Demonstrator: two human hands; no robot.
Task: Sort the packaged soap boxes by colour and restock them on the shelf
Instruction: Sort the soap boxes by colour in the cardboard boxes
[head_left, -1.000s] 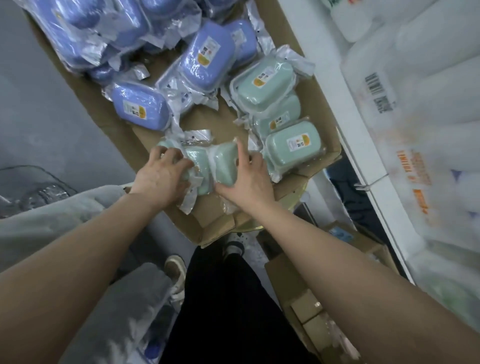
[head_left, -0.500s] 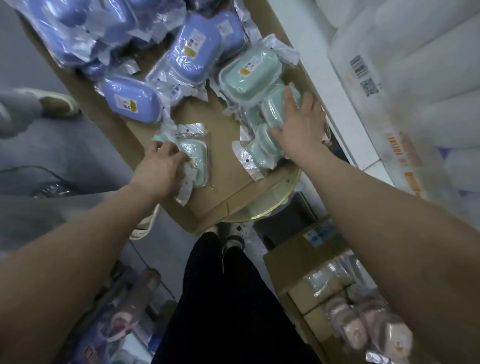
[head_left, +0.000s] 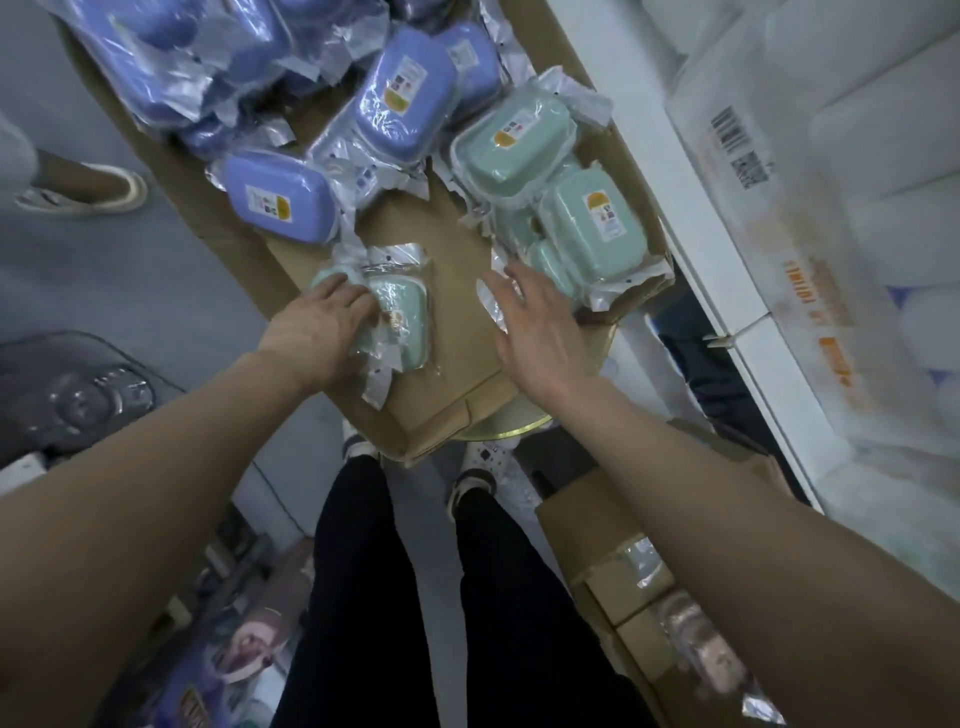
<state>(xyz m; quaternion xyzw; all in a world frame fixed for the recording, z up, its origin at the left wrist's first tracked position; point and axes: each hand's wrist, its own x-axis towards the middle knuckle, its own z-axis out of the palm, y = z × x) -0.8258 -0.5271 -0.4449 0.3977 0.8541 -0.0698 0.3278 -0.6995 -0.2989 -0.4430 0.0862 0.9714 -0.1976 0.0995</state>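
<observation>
The left hand (head_left: 322, 332) lies on a wrapped green soap box (head_left: 402, 322), with the fingers laid almost straight over the clear plastic; the thumb is hidden. A second green box (head_left: 326, 279) shows just beyond the fingertips, touching the first one. The right hand (head_left: 540, 338) is held above the bare cardboard, its fingers spread apart and holding nothing. Its fingertips are near the pile of green boxes (head_left: 592, 223) on the right side.

All the boxes lie on a flattened cardboard sheet (head_left: 452, 249). The green pile is at the right edge of the sheet: one box lies on top at the far end, one with its label up is in the middle, and a smaller part of another shows at the near end. To the left of them is one blue soap box (head_left: 280, 202) alone, another blue box (head_left: 400, 104) leaning behind it, and a heap of blue boxes (head_left: 182, 52) in crumpled plastic at the far left corner. The two colours are near each other but not mixed.

On the right stands a white shelf (head_left: 727, 291) with large pale wrapped packs (head_left: 831, 156). Below it on the floor are brown cartons (head_left: 623, 597). The person's legs in dark trousers (head_left: 415, 597) are under the sheet.
</observation>
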